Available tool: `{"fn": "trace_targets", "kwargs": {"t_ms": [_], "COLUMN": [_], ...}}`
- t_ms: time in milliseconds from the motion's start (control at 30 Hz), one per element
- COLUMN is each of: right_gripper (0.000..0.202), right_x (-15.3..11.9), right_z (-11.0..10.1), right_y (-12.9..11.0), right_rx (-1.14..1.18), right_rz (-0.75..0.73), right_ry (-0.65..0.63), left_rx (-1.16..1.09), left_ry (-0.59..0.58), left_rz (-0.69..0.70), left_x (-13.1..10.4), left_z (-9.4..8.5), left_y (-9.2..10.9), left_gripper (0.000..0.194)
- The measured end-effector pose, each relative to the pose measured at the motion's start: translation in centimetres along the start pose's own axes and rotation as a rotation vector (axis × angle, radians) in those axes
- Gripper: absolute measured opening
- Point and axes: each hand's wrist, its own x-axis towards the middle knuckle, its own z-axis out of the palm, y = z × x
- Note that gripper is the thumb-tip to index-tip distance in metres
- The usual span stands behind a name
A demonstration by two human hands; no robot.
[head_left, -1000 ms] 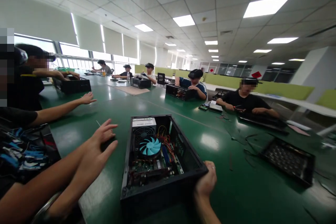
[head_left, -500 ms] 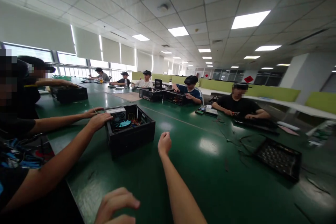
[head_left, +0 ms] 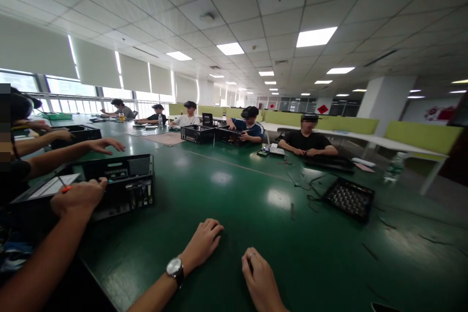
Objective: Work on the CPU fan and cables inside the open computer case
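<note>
My left hand, with a silver-faced wristwatch on the wrist, rests on the green tabletop, fingers loosely spread and holding nothing. To its right, my right hand is curled closed just above or on the table. A small shiny spot shows at its fingers; I cannot make out whether it is held. Left of both hands stands a black computer case, apart from them. A co-worker's hand beside that case grips a screwdriver with an orange handle, while the other hand hovers above it.
A black metal panel lies to the right near loose dark strips. Across the table, people handle another open case and a flat dark part. A plastic bottle stands at the far right.
My left hand has come forward onto the table; my right hand has drawn back towards me. The nearby case now sits farther left and turned, its side facing me. The view has swung right.
</note>
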Motion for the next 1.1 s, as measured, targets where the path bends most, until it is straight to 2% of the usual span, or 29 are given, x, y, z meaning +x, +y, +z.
{"fn": "trace_targets", "kwargs": {"t_ms": [67, 167, 433, 633, 867, 1100], "right_gripper": [0.030, 0.027, 0.024, 0.034, 0.046, 0.065], "right_x": [-1.2, -1.4, -0.7, -0.4, 0.2, -0.2], "right_z": [-0.8, -1.6, -1.9, -1.8, -3.7, -4.0], "right_y": [-0.8, -1.7, -1.4, -0.8, -0.1, 0.2], "right_rx": [-0.023, -0.003, 0.139, 0.299, 0.535, 0.875], "right_rz": [0.027, 0.070, 0.133, 0.200, 0.308, 0.478], "right_ry": [-0.074, -0.151, -0.178, -0.205, -0.243, -0.171], "left_rx": [-0.001, -0.036, -0.083, -0.068, -0.039, -0.021], "left_ry": [0.019, 0.052, 0.009, -0.036, -0.063, -0.089], "left_rz": [0.006, -0.026, -0.077, -0.065, -0.052, -0.044], "left_x": [-0.3, -0.8, -0.8, -1.2, -1.0, -0.9], "left_z": [0.3, 0.0, -0.3, -0.2, 0.5, -0.3], "left_y": [-0.1, -0.1, -0.3, -0.6, -0.2, 1.1], "left_gripper": [0.028, 0.026, 0.027, 0.025, 0.026, 0.027]}}
